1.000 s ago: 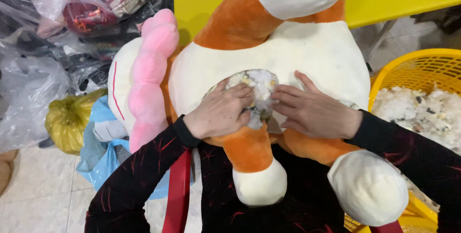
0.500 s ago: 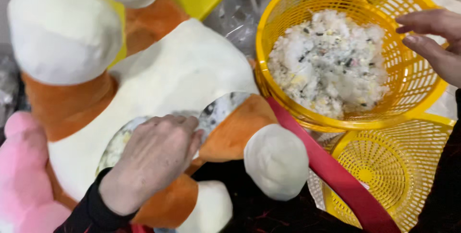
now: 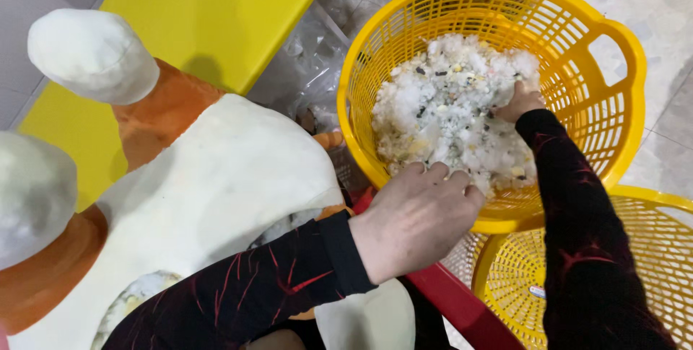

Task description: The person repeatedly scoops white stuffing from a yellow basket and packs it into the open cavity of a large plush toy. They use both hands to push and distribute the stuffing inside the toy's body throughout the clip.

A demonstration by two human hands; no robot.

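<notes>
Both hands, the left hand [image 3: 415,220] and right hand [image 3: 518,101], were sunk into the white shredded foam stuffing [image 3: 451,112] in the round yellow plastic basket [image 3: 621,68]. Each grip was curled around a clump, though how firmly could not be told. The step was judged best done by gathering a compact handful so that nothing was spilled over the rim.

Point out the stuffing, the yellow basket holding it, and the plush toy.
stuffing [image 3: 440,115]: head view, middle of the white heap.
yellow basket [image 3: 361,83]: head view, left wall below the rim.
plush toy [image 3: 238,177]: head view, white belly.

we see a yellow tabletop [image 3: 216,11] at the upper left, crumpled clear plastic [image 3: 310,68] below it, and a second yellow basket [image 3: 613,278] at lower right.
</notes>
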